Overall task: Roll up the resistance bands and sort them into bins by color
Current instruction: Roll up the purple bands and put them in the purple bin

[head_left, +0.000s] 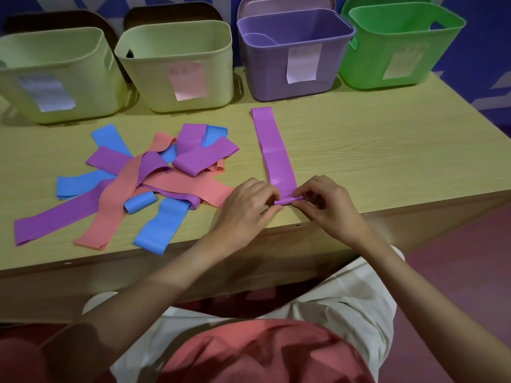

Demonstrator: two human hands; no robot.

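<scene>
Left hand (250, 200) and right hand (322, 199), fingers curled, both pinch the rolled near end of the purple resistance band (273, 150) by the tabletop's (373, 150) near edge; its long axis points toward the purple bin (293, 55)

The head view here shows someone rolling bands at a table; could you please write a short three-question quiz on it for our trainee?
1. True or false: the purple band under both hands is already fully rolled.
2. Which bin stands directly beyond that band's far end? A) purple bin B) green bin
3. What does the left hand share with the right hand?

Key: 1. False, only the near end is rolled. 2. A. 3. Both pinch the band's rolled near end.
</scene>
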